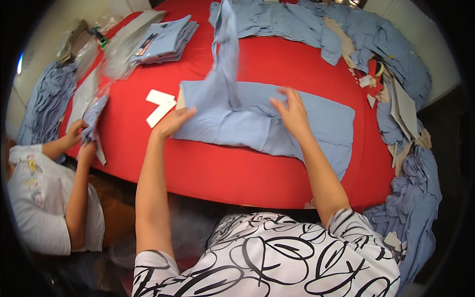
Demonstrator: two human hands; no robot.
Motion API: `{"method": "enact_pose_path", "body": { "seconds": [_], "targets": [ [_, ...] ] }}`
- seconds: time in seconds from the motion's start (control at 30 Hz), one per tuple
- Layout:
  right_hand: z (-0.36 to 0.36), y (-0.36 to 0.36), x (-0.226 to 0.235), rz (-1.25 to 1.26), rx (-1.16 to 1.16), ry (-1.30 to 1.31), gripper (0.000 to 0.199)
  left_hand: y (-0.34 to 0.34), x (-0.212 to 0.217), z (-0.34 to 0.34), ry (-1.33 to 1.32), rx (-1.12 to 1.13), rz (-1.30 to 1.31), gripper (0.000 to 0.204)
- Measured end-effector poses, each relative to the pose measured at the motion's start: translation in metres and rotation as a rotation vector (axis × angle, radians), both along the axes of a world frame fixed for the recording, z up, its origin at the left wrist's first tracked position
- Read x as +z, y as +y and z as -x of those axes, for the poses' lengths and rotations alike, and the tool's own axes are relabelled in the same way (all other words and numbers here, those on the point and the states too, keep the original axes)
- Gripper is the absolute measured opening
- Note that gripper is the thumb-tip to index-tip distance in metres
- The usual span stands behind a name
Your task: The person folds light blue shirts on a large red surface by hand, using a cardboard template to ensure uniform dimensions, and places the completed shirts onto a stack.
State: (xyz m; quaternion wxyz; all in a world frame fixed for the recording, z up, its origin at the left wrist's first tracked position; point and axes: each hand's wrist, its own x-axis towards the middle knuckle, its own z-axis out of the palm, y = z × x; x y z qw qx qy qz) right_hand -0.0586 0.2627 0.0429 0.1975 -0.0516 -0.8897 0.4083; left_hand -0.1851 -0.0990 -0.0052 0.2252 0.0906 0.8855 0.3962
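A light blue garment (242, 128) lies folded flat across the red table in front of me. One long narrow part of it, a sleeve or leg (226, 54), reaches up and away from the middle, slightly blurred. My left hand (173, 122) is at the garment's left end, fingers stretched out over its edge. Over the right half of the cloth is my right hand (293, 111), its fingers apart and nothing between them. Two white cards (161, 113) lie crossed beside my left hand, by a strip of beige lining.
Blue garments (292, 24) are heaped along the far and right edges. Folded, bagged garments (166, 39) stand at the far left beside clear plastic bags (126, 47). On the left another person (54, 198) holds a small blue folded piece (94, 119).
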Motion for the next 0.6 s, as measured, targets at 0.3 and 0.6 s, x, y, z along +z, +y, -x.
{"method": "enact_pose_path", "body": {
  "seconds": [0.3,0.6],
  "targets": [
    [-0.268,0.044,-0.069,-0.61,-0.306,-0.166,0.029,0.068,-0.011,-0.029,0.829,-0.03,0.327,0.034],
    [-0.133,0.204,-0.032,-0.358,-0.64,0.077,0.011,0.072,-0.039,-0.018,0.845,0.16,0.156,0.023]
  ]
}}
